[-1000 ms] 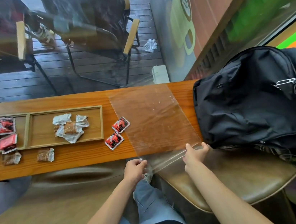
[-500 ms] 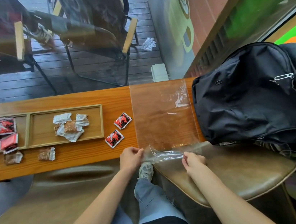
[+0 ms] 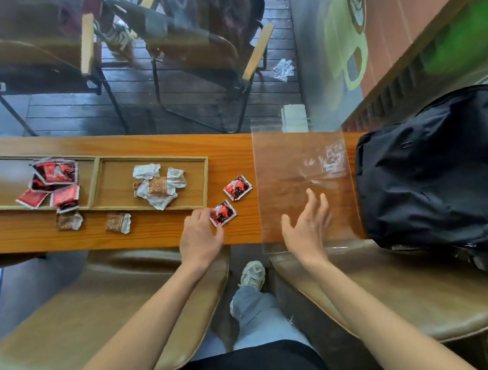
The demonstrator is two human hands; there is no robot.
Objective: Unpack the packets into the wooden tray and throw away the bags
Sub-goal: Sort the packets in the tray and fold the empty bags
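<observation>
The left hand (image 3: 201, 237) pinches a red packet (image 3: 224, 213) at its fingertips, probably bound for the wooden tray (image 3: 94, 186) farther left. The right hand (image 3: 308, 226), fingers spread and empty, hovers over the flattened clear bag (image 3: 300, 177).

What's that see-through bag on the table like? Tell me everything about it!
The clear plastic bag is a thin, shiny, see-through rectangle lying flat across the wooden table, so the wood shows through it. It looks empty, with some wrinkles near its far right corner. Its near edge hangs a little over the table's edge. The right hand is spread open over its near part; contact is unclear. Its right side lies beside the black backpack.
</observation>
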